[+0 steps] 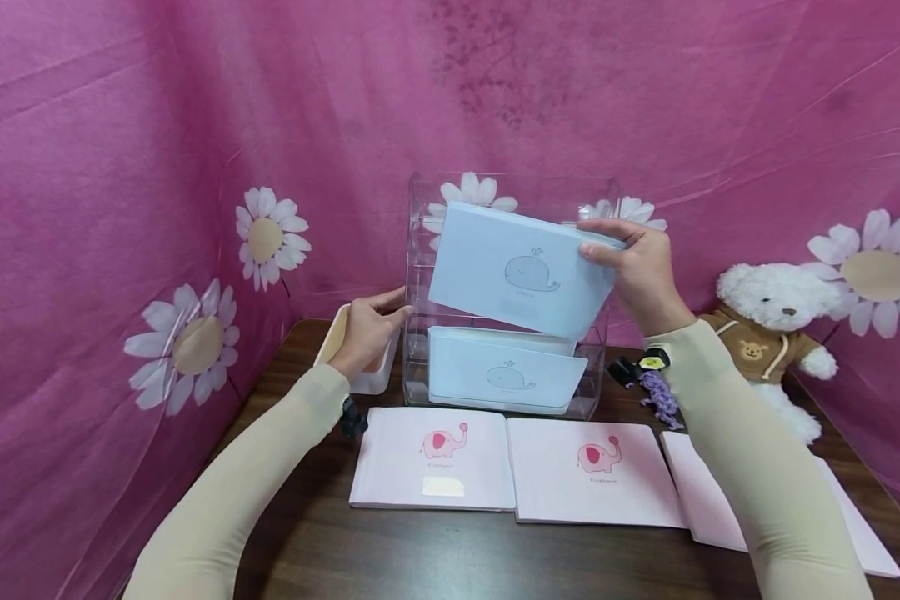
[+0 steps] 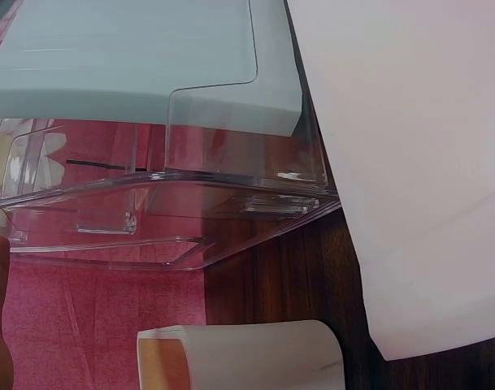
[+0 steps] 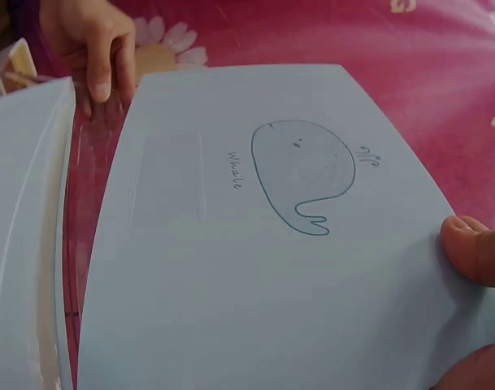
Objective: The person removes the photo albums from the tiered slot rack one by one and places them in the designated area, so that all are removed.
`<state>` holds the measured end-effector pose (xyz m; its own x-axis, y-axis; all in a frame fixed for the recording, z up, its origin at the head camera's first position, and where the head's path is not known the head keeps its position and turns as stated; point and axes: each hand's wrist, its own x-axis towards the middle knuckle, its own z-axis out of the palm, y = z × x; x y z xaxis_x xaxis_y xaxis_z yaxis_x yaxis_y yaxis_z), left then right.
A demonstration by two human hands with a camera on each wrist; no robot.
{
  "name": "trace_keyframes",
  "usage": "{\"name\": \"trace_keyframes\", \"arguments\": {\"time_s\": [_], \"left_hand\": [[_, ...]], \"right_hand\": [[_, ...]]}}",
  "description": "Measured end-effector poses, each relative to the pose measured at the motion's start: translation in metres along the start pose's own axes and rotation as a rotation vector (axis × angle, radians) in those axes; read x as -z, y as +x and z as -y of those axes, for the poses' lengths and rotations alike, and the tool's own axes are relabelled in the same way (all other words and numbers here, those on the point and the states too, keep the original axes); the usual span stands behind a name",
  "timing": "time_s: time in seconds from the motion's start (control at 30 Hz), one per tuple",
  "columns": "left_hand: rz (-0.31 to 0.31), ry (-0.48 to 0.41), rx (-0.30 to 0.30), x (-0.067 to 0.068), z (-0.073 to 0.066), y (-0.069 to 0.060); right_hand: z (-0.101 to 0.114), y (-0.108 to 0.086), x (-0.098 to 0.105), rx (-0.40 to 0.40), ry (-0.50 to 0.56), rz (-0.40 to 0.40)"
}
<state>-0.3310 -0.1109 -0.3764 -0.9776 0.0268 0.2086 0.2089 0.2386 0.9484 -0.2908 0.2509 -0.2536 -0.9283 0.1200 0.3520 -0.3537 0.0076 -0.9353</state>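
Observation:
My right hand [image 1: 640,265] pinches the right edge of a light blue album [image 1: 517,267] with a whale drawing, thumb on its front cover. The album is tilted, in front of the upper part of a clear plastic rack [image 1: 414,367]. In the right wrist view the cover [image 3: 231,276] reads "Whale". A second blue whale album [image 1: 506,379] stands in the rack's lower tier. My left hand [image 1: 371,329] touches the left side of the rack; its exact grasp is partly hidden. The left wrist view shows the rack's clear side [image 2: 255,231] close up.
Pink elephant albums [image 1: 435,462] lie in a row along the table before the rack, the rightmost partly under my right arm. A white bin [image 1: 375,379] stands left of the rack. At right are a teddy bear [image 1: 776,312] and a purple cord [image 1: 660,400].

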Motion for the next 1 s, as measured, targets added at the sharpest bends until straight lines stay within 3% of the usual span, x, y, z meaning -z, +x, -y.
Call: {"name": "trace_keyframes", "arguments": {"time_s": [0.37, 0.83, 1.0], "left_hand": [[-0.005, 0.005, -0.012, -0.001, -0.001, 0.001], [-0.003, -0.001, -0.027, -0.001, 0.000, 0.001], [-0.009, 0.005, -0.025, -0.001, 0.000, 0.001]], "right_hand": [[0.003, -0.013, 0.000, -0.054, 0.230, 0.012], [-0.006, -0.044, 0.001, -0.200, 0.288, 0.115], [-0.011, -0.055, -0.001, -0.218, 0.305, 0.128]]}}
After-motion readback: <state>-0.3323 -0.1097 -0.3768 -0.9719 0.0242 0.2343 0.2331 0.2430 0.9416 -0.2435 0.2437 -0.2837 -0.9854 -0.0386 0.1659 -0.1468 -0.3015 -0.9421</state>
